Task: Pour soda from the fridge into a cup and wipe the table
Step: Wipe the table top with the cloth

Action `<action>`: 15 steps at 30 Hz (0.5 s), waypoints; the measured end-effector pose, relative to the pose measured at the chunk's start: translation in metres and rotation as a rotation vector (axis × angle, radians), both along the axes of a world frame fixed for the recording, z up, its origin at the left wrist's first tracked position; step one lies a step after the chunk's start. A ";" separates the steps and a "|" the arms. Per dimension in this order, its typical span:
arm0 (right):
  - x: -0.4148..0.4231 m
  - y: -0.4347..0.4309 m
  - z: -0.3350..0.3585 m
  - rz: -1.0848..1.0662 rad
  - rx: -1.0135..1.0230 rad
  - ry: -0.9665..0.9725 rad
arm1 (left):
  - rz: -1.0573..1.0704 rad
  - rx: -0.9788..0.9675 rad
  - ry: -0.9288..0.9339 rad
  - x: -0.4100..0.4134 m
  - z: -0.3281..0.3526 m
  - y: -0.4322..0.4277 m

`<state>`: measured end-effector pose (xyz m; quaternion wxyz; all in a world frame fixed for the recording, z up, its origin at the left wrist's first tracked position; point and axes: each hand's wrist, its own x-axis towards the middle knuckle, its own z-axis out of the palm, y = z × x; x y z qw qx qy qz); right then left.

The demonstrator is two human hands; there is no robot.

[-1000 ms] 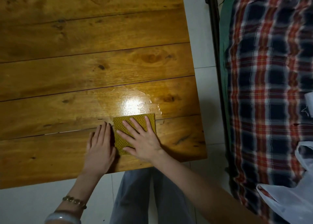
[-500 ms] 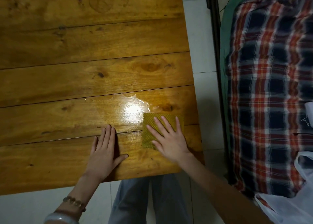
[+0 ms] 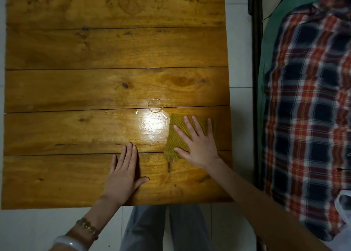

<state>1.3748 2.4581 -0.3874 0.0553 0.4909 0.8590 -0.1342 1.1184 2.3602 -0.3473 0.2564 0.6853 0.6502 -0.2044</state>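
A glossy wooden plank table [image 3: 76, 91] fills the view. A yellow-green waffle-textured cloth [image 3: 174, 136] lies flat near its right front part. My right hand [image 3: 197, 146] presses on the cloth with fingers spread and straight. My left hand [image 3: 123, 172] rests flat on the bare wood, to the left of the cloth and apart from it. A wet patch with a ring mark [image 3: 154, 106] shines just left of and behind the cloth. No cup or soda is in view.
A bed with a red and navy plaid cover [image 3: 307, 102] runs along the right, behind a dark frame rail [image 3: 256, 79]. A white plastic bag [image 3: 343, 209] lies at the lower right. White floor tiles [image 3: 239, 60] separate table and bed. My knees show below the table's front edge.
My right hand has slid the cloth rightwards along the table, away from my left hand, toward the right edge. The left hand has stayed flat in place.
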 end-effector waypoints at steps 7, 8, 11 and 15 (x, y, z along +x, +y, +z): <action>-0.043 0.045 0.000 0.057 0.028 0.022 | 0.034 0.038 -0.047 0.002 0.000 -0.001; -0.052 0.051 0.000 0.077 0.034 0.020 | 0.033 0.035 -0.049 0.001 0.000 -0.001; -0.075 0.062 -0.001 0.096 0.043 -0.003 | 0.039 0.036 -0.056 -0.002 -0.003 -0.004; -0.078 0.056 -0.001 0.083 0.066 0.035 | 0.046 0.076 -0.104 -0.005 -0.005 -0.007</action>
